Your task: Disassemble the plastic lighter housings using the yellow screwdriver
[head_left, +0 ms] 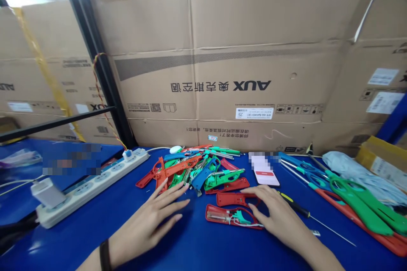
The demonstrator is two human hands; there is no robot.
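My left hand [149,216] hovers over the blue table with its fingers spread and nothing in it; the fingertips reach toward a pile of red, green and blue lighter parts [173,169]. My right hand [278,209], fingers apart, lies at the right end of two red lighter shell halves. Its fingertips rest at the upper red shell half [227,199], which looks bare inside. Just below lies the lower red shell half [211,215], holding a clear tube, a green trigger [241,218] and a white wire. My right fingers partly cover both shells' ends.
A screwdriver [300,209] lies right of my right hand, beyond it long lighters [359,203] in green, red and blue. A phone [266,173] is behind. At left stands a white power strip [95,186] with a charger [47,192]. Cardboard [222,63] walls off the back.
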